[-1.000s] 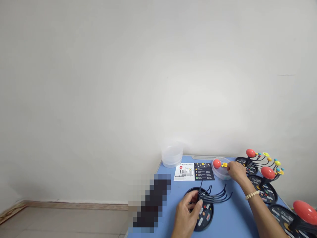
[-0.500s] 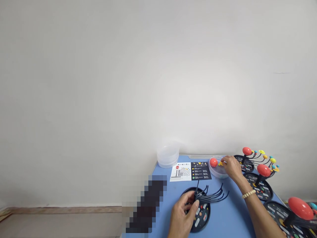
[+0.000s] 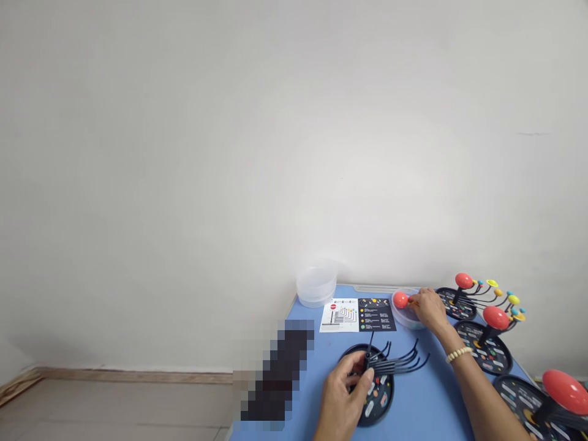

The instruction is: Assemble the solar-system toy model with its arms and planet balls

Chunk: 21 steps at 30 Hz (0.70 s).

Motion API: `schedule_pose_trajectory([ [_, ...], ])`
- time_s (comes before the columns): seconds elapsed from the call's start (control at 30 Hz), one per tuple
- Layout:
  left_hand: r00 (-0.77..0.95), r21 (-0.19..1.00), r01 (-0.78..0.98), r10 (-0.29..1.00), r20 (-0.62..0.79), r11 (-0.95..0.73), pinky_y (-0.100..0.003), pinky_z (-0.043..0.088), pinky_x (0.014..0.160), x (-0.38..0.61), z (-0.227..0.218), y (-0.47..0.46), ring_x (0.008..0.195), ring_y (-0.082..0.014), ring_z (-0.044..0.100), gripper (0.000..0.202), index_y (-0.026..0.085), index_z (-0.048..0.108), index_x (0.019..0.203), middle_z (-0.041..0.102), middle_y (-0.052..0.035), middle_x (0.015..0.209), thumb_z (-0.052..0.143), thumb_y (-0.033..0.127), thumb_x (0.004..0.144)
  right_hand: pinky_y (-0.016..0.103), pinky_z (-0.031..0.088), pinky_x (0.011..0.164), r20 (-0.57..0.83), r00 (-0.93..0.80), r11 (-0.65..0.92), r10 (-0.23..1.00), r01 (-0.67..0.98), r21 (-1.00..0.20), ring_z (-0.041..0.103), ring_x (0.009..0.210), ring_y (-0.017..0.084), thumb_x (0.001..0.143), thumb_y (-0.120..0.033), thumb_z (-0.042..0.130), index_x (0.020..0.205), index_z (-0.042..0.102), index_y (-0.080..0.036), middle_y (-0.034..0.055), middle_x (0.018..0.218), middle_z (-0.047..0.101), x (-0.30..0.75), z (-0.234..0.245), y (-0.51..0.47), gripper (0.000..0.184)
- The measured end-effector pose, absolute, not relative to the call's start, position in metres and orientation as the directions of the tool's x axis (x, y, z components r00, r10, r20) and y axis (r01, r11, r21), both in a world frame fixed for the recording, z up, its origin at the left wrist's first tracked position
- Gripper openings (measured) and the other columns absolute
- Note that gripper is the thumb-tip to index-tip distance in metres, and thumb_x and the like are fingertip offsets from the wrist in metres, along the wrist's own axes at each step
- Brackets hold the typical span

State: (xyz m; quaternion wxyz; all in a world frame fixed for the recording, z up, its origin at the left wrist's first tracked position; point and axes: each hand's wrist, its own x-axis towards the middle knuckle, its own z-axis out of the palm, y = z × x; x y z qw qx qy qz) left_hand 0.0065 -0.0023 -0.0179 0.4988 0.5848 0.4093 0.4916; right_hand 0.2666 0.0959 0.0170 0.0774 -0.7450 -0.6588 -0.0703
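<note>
The black solar-system model (image 3: 381, 386) sits on the blue worktop (image 3: 427, 404), and here's our left hand (image 3: 344, 392) gripping it firmly by the stem! Over at the clear plastic bowl (image 3: 407, 320), our right hand (image 3: 429, 309) is pinching a small orange-yellow piece (image 3: 413, 302), right beside a red ball (image 3: 400, 300).
</note>
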Motion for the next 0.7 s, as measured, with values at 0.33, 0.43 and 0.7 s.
schedule_pose_trajectory([
  [0.33, 0.192, 0.988, -0.024, 0.969, 0.156, -0.155, -0.025, 0.057, 0.067, 0.006, -0.018, -0.004, 0.079, -0.0218, 0.068, 0.033, 0.015, 0.071, 0.102, 0.072, -0.0088, 0.090, 0.067, 0.036, 0.078, 0.038, 0.047, 0.086, 0.161, 0.176, -0.156, 0.971, 0.979, -0.128, 0.063, 0.092, 0.017, 0.091, -0.032, 0.058, 0.086, 0.066, -0.016, 0.0032, 0.092, 0.068, 0.263, 0.014, 0.100, 0.018],
  [0.43, 0.177, 0.987, -0.010, 0.972, 0.157, -0.158, -0.026, 0.057, 0.068, 0.006, -0.017, -0.004, 0.080, -0.0223, 0.068, 0.034, 0.014, 0.071, 0.102, 0.072, -0.0093, 0.091, 0.068, 0.035, 0.076, 0.031, 0.045, 0.075, 0.178, 0.177, -0.138, 0.968, 0.968, -0.210, 0.065, 0.085, 0.019, 0.086, -0.019, 0.057, 0.080, 0.069, -0.016, 0.0057, 0.082, 0.071, 0.262, 0.015, 0.097, 0.014],
  [0.7, 0.130, 0.987, -0.044, 0.978, 0.161, -0.157, -0.030, 0.057, 0.074, 0.008, -0.011, -0.005, 0.084, -0.0240, 0.069, 0.031, 0.015, 0.072, 0.099, 0.073, -0.0092, 0.091, 0.070, 0.031, 0.072, 0.029, 0.045, 0.073, 0.328, 0.137, 0.077, 0.935, 0.822, -0.565, 0.066, 0.081, 0.021, 0.080, -0.028, 0.050, 0.102, 0.073, -0.016, 0.0073, 0.090, 0.075, 0.260, 0.036, 0.078, 0.033],
])
